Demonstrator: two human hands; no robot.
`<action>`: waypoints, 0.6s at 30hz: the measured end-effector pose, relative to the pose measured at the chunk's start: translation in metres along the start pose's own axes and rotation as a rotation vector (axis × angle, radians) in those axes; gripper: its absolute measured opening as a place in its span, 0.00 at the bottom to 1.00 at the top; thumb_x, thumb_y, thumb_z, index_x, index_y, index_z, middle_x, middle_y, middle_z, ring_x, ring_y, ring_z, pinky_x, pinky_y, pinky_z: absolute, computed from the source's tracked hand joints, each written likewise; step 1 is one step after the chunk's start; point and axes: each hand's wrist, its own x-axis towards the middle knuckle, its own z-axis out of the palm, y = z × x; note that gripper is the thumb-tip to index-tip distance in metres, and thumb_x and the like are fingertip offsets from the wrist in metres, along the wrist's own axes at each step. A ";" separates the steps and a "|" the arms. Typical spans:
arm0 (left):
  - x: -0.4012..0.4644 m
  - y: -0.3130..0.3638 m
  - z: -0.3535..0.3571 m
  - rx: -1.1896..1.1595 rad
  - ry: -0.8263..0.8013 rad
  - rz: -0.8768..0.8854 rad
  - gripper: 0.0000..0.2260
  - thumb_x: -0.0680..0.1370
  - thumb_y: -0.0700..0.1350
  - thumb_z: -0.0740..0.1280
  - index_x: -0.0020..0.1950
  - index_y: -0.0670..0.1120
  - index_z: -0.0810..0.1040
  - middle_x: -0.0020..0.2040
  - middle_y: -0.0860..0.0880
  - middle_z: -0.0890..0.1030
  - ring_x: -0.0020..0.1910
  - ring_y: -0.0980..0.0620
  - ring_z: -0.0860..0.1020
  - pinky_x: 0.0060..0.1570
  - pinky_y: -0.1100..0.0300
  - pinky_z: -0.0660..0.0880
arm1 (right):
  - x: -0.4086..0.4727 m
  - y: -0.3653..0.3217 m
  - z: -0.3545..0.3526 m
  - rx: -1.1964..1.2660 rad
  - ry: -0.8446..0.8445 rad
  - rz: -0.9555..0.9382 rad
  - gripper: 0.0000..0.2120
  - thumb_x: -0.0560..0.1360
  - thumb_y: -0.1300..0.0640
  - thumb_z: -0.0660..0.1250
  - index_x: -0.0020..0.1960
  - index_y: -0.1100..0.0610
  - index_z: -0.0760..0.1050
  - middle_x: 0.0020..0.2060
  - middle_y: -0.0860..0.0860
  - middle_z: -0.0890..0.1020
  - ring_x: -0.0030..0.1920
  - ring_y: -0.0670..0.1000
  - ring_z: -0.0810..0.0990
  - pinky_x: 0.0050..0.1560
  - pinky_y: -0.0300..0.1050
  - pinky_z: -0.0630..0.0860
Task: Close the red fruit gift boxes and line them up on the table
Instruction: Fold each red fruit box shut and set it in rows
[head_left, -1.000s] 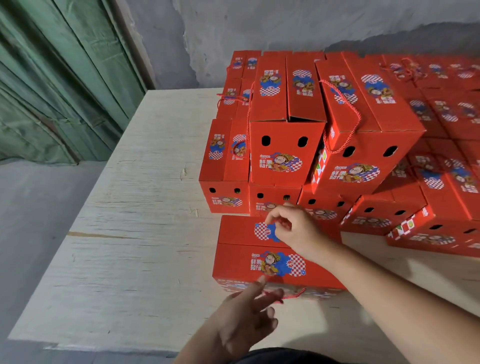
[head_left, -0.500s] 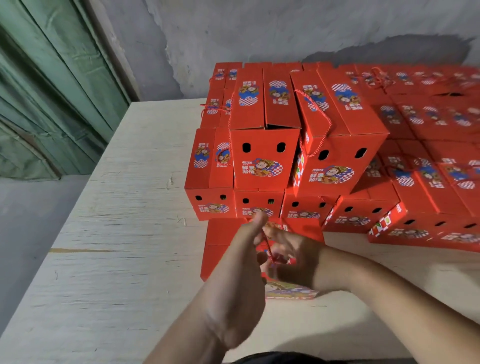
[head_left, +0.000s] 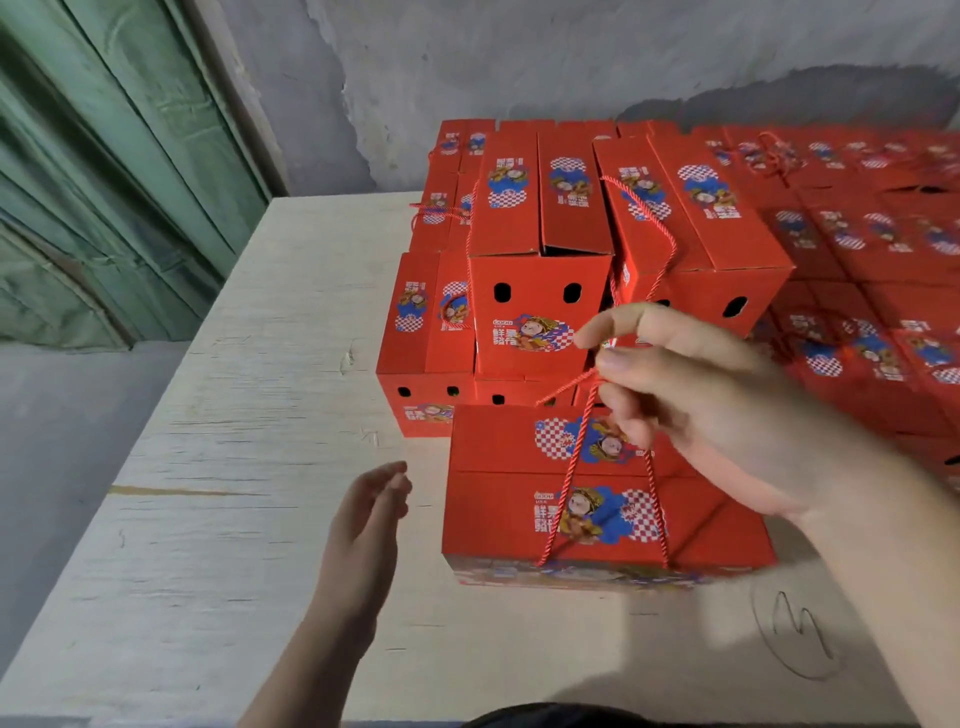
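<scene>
A closed red fruit gift box (head_left: 498, 514) with a cartoon print sits near the front of the pale wooden table (head_left: 218, 467). Its red cord handle (head_left: 574, 467) is drawn up taut from the lid. My right hand (head_left: 691, 395) pinches the top of that cord above the box. To the left of the box, just above the table, my left hand (head_left: 363, 525) hovers with relaxed fingers and holds nothing. Behind the box, several more red gift boxes (head_left: 540, 291) are stacked in two layers.
The red boxes fill the table's back right as far as the grey wall (head_left: 519, 67). Bare wood lies to the left and front. The left table edge drops to a grey floor (head_left: 62, 457). A pen scribble (head_left: 795, 639) marks the wood at front right.
Both hands were together over the box lid. My right hand has since risen with the cord pulled up, and my left hand has dropped away to the left of the box.
</scene>
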 end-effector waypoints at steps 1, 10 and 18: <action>0.000 -0.011 0.004 -0.004 -0.023 -0.053 0.10 0.79 0.59 0.66 0.57 0.60 0.82 0.53 0.58 0.85 0.54 0.57 0.83 0.51 0.56 0.74 | -0.002 0.005 0.004 -0.081 0.013 0.031 0.14 0.72 0.43 0.72 0.55 0.48 0.81 0.35 0.49 0.77 0.36 0.51 0.74 0.40 0.47 0.73; -0.012 -0.053 0.037 -0.014 -0.330 -0.150 0.23 0.74 0.69 0.67 0.67 0.62 0.77 0.62 0.61 0.82 0.61 0.66 0.78 0.52 0.71 0.75 | -0.012 0.085 -0.022 -0.576 0.195 0.078 0.13 0.79 0.39 0.65 0.63 0.36 0.75 0.53 0.39 0.81 0.57 0.39 0.79 0.55 0.37 0.70; 0.007 -0.068 0.068 -0.046 -0.358 -0.179 0.27 0.72 0.74 0.66 0.69 0.69 0.75 0.66 0.62 0.80 0.63 0.63 0.79 0.49 0.70 0.77 | -0.064 0.196 -0.051 0.187 0.798 0.563 0.16 0.79 0.38 0.63 0.60 0.45 0.77 0.62 0.52 0.83 0.59 0.53 0.82 0.63 0.56 0.76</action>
